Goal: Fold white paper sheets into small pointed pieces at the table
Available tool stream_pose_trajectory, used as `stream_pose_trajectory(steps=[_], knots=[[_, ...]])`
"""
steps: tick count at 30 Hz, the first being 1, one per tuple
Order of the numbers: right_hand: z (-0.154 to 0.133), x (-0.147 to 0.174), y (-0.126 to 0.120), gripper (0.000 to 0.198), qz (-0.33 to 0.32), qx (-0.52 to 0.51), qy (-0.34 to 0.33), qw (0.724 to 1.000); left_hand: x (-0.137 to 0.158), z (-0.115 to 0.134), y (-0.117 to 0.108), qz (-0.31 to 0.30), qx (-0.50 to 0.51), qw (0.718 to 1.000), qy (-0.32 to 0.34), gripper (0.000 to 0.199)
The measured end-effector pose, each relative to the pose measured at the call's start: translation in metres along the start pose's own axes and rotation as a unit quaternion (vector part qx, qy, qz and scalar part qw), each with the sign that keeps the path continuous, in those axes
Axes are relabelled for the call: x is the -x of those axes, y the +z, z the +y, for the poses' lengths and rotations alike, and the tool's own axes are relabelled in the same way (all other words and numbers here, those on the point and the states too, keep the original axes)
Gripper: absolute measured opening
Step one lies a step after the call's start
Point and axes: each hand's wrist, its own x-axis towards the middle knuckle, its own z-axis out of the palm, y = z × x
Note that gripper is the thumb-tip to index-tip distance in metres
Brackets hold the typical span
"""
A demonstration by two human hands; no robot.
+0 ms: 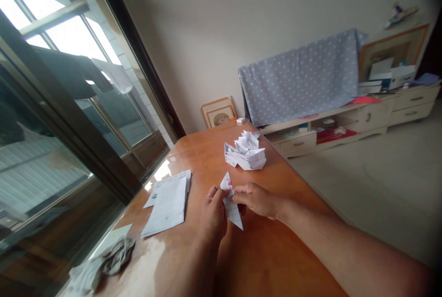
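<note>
"How's the grip?"
"The left hand (214,209) and the right hand (254,198) both pinch one folded paper (233,213) between thumb and fingers."
"Where's that paper?"
"Held over the table (269,255), on the near side of the pile of white folded shapes (249,156)."
"And to the left?"
"Flat sheets (168,206), with a crumpled cloth (117,258) nearer."

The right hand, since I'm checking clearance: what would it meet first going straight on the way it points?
Besides the folded paper it holds, the right hand would likely meet the left hand first, just across that paper, though depth is unclear.
</note>
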Motion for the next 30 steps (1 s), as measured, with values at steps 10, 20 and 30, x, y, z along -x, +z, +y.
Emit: stream_pose_trajectory(steps=[10,20,30], knots=[[-0.002,0.002,0.003,0.024,-0.017,0.009,-0.001,1.000,-0.001,-0.001,0.000,0.081,-0.028,0.996,-0.010,0.024],[0.006,0.001,-0.008,0.033,0.034,0.194,-0.079,0.977,-0.001,0.014,-0.016,0.026,-0.075,0.997,-0.008,0.025],[-0.004,0.003,-0.005,0.028,0.059,0.266,-0.146,0.951,0.012,0.030,-0.011,-0.055,-0.106,0.990,0.072,0.023]])
